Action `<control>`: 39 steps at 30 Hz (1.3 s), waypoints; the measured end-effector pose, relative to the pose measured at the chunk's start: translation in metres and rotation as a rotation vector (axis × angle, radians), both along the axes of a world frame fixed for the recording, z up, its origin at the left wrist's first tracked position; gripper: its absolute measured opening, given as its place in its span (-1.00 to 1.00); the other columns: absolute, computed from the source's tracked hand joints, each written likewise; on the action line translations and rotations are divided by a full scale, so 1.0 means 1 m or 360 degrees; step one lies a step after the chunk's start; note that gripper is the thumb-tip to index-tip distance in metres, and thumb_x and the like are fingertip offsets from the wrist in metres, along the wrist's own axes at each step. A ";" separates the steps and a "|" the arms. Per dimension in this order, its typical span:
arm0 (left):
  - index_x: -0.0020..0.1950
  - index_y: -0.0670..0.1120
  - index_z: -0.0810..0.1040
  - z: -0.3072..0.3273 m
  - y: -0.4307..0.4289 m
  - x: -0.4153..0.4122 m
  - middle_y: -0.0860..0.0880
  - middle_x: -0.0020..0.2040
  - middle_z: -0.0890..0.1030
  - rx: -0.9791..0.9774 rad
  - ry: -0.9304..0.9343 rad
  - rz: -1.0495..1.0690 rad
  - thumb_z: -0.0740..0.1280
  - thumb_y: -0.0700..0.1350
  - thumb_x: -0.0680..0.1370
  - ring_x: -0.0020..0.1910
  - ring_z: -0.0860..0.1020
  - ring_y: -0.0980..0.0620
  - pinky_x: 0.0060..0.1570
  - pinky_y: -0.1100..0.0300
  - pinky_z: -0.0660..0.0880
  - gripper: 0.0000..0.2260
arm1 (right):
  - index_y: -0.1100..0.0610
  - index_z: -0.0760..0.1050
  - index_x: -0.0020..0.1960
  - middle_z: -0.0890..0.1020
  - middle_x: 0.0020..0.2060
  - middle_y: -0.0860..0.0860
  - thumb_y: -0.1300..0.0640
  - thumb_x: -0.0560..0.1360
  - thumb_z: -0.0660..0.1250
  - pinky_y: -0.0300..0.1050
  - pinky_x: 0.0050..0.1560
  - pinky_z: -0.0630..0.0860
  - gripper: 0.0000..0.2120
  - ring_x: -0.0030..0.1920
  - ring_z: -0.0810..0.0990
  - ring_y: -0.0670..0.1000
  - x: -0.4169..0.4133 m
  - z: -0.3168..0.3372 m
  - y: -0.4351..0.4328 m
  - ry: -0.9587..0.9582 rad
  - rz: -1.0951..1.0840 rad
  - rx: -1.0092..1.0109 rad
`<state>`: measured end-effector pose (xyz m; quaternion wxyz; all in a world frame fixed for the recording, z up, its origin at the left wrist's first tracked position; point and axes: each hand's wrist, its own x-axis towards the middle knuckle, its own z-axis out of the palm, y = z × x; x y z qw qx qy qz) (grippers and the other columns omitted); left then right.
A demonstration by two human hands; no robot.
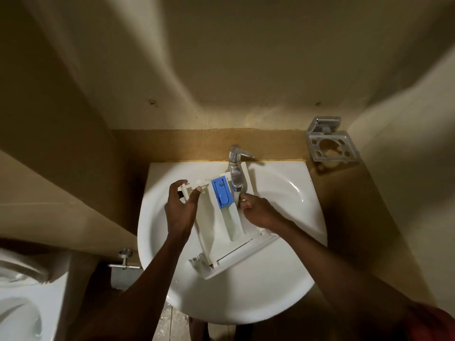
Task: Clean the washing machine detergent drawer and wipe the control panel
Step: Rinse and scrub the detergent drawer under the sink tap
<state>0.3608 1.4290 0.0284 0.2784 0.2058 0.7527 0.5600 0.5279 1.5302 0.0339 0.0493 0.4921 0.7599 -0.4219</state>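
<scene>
White plastic detergent drawer (209, 217) with a blue rectangular insert (222, 193) sits inside the white ceramic sink (283, 193). It lies slanted, back end at the sink's far edge under the tap, front panel toward the near edge. Left hand (181, 207) grips the drawer's far-left corner, thumb and fingers curled round the wall. Right hand (257, 210) is at the drawer's right wall just beside the blue insert, fingers curled and wet; cannot tell if it actually holds anything. Chrome tap (235, 153) at the sink's far edge runs a water stream (236, 193) into the right compartment. Chrome wall-mounted toothbrush holder (331, 146) sits past the far-right corner. White toilet (19, 291) is partly visible left of the sink.
</scene>
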 end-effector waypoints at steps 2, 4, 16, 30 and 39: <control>0.29 -0.05 0.47 0.001 0.001 -0.001 0.07 0.12 0.52 -0.0003 0.0015 -0.0003 0.41 -0.03 0.55 0.12 0.47 0.06 0.02 0.17 0.41 -0.66 | 0.11 0.48 0.13 0.59 0.15 0.06 0.22 0.55 0.15 -0.15 0.01 0.45 -0.78 0.10 0.54 0.08 -0.001 -0.005 -0.006 -0.0133 0.0187 0.0089; 0.29 -0.05 0.47 0.001 0.002 -0.001 0.09 0.11 0.52 -0.0006 0.0025 -0.0004 0.41 -0.03 0.55 0.11 0.47 0.07 0.02 0.18 0.40 -0.66 | 0.16 0.54 0.21 0.57 0.21 0.06 0.27 0.53 0.16 -0.23 0.11 0.40 -0.69 0.23 0.51 0.08 0.006 -0.005 -0.011 -0.0328 0.0365 0.0043; 0.35 -0.03 0.43 0.001 0.007 -0.006 0.02 0.18 0.51 -0.0106 -0.0067 -0.0091 0.39 0.04 0.55 0.14 0.49 -0.01 0.07 0.04 0.53 -0.59 | -0.01 0.25 0.17 0.58 -0.01 0.04 0.13 0.40 0.29 -0.06 0.01 0.57 -0.61 -0.01 0.62 0.06 0.014 -0.020 -0.057 0.0043 -0.0418 -0.0230; 0.30 0.07 0.41 0.006 0.012 -0.013 -0.03 0.15 0.55 -0.0218 -0.0140 -0.0228 0.39 0.11 0.53 0.12 0.58 -0.13 0.06 -0.16 0.61 -0.62 | 0.09 0.34 0.20 0.52 0.05 0.07 0.18 0.44 0.30 -0.18 -0.09 0.41 -0.66 0.04 0.52 0.08 -0.035 -0.003 -0.056 0.0022 -0.0181 -0.0145; 0.14 -0.07 0.46 0.006 0.005 0.024 -0.16 0.00 0.61 -0.0442 0.0102 0.0057 0.31 0.12 0.52 0.04 0.55 -0.23 0.12 -0.10 0.51 -0.68 | 0.20 0.60 -0.19 0.63 -0.25 0.08 0.31 0.39 0.17 -0.19 -0.27 0.48 -0.78 -0.19 0.60 0.13 0.000 0.007 -0.042 0.0013 -0.0272 0.0185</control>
